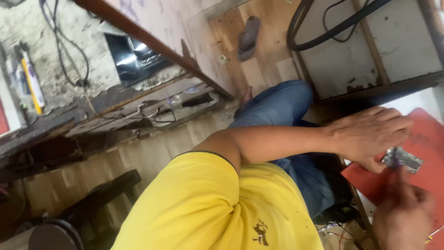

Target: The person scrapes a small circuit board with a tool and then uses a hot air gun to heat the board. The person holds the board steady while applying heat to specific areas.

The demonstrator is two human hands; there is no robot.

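**Circuit board pinned between two hands on the red mat**

Circuit board (403,160) is lying on the red mat (428,139) near the desk's (416,99) front edge, long axis running across it. One hand (367,136), reaching across from the left of view, is resting just beside it, fingers together, thumb touching the board's near end. The other hand (403,213), blurred, is approaching from below; its fingers' state cannot be told.

- A small circuit board (403,159), silvery grey with tiny components, rectangular, lies tilted over a red mat (428,139) at the right edge of view.
- It sits between the two hands, its near end touched by fingertips; details are blurred.
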